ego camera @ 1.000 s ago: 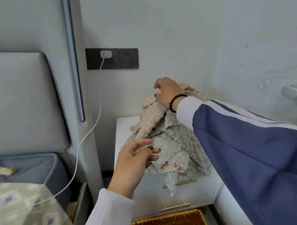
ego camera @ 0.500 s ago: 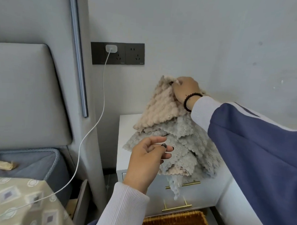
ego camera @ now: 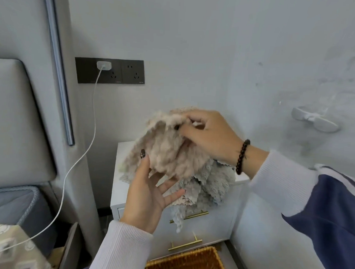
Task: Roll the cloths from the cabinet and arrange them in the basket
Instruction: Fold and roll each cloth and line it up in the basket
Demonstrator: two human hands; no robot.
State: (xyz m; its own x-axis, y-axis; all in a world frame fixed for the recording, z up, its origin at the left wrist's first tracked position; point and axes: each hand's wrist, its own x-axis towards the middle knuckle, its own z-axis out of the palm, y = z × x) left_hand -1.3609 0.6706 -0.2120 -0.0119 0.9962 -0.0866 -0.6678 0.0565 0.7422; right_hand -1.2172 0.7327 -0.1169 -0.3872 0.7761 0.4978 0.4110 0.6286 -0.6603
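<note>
We could see only the far rim of the wicker basket (ego camera: 185,262); the rest was cut off by the bottom edge. The cabinet (ego camera: 207,226) top was mostly covered by the heap of cloths (ego camera: 209,183), and how many lay in the heap we could not tell, since their fluffy edges ran together. The fingertips of our right hand (ego camera: 209,138) were buried in the pile of the beige cloth (ego camera: 168,152), and the fingers of our left hand (ego camera: 148,195) were partly hidden behind its lower edge.

Half a second earlier our left hand had hovered with fingers loose in front of the grey cloths, touching nothing we could make out; now it had risen to the beige cloth, its thumb pressed on the front face and its fingers spread underneath. Our right hand, which had pinched the top corner up near the wall, had come lower and nearer to us, and the beige cloth was lifted off the heap between both hands.

Our right hand pinched the beige cloth at its top edge, fingers curled. The cloth hung between the hands, above the grey cloths on the cabinet, with the basket below and nearer to us. A white cable (ego camera: 79,159) ran from the wall socket (ego camera: 109,71).
</note>
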